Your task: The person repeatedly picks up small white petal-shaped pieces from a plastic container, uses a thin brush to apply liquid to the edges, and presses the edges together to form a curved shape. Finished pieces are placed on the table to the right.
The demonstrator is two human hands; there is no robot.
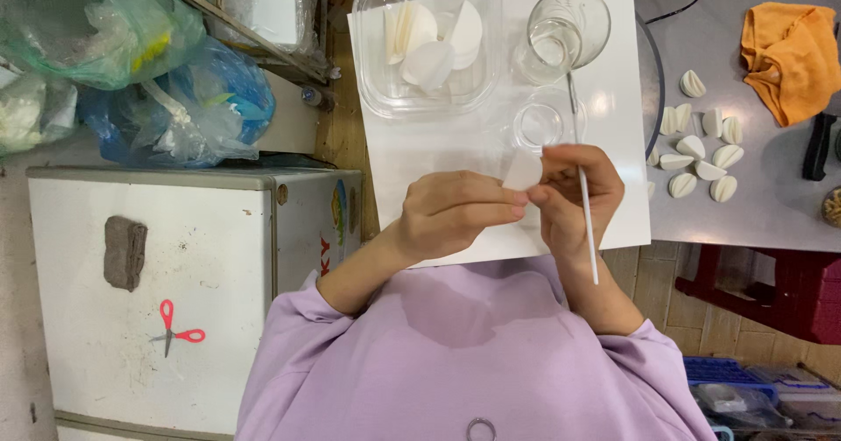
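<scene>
A lilac sweatshirt (473,362) is filling the bottom of the view, its two sleeves reaching up toward the white board (438,156). Over the near edge of that board, the left hand (451,213) is pinching a small round white wrapper (523,171) with its fingers curled narrow around the lower edge. The right hand (574,191) is touching the wrapper's other side while also gripping a thin white brush (587,222), whose handle is pointing back toward the body. Beyond the hands on the board, a small clear dish (539,124) is sitting, with a glass (561,34) behind it and a clear plastic tub (425,42) of more white rounds (loosely stacked) beside that. Right of the board, folded white dumplings (696,148) are lying on a grey table (771,196), near an orange cloth (788,56). Left of the board, red scissors (175,329) are lying on a white cabinet (175,266).
</scene>
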